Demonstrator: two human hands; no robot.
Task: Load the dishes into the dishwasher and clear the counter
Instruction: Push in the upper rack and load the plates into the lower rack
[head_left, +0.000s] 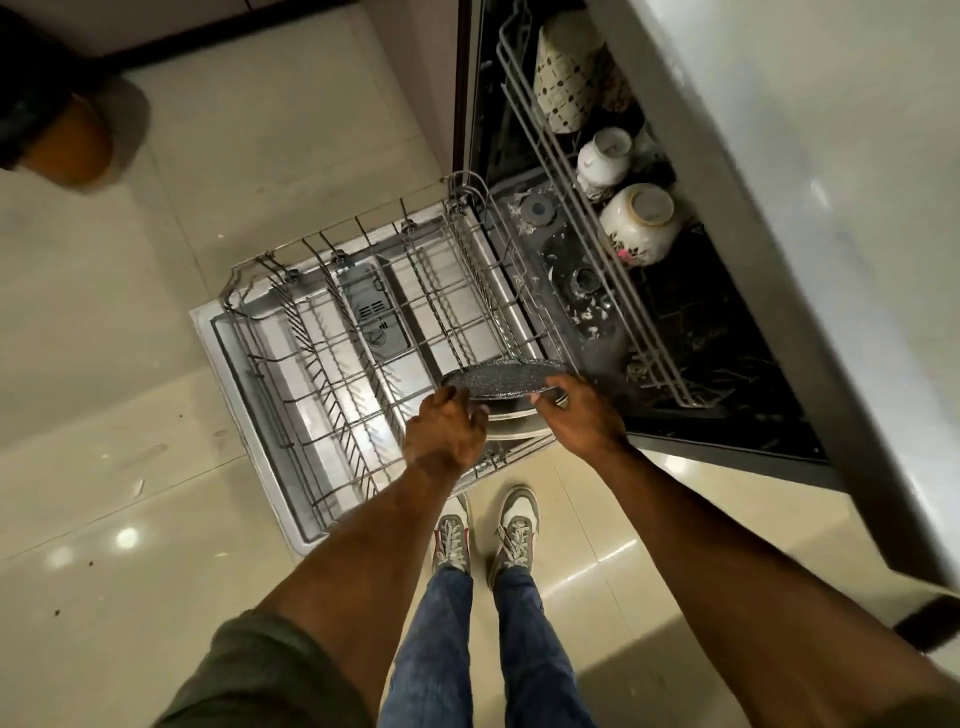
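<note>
A dark speckled plate stands on edge at the near right corner of the pulled-out lower rack. My right hand grips its right rim and my left hand holds its left side. Pale plates stand in the rack just behind the dark one, between my hands. The rack rests over the open dishwasher door. The upper rack holds a patterned cup, a white mug and a floral bowl.
The grey counter top overhangs the dishwasher on the right. The tiled floor spreads to the left. An orange-and-dark object sits at the far left. My shoes stand close to the door's near edge.
</note>
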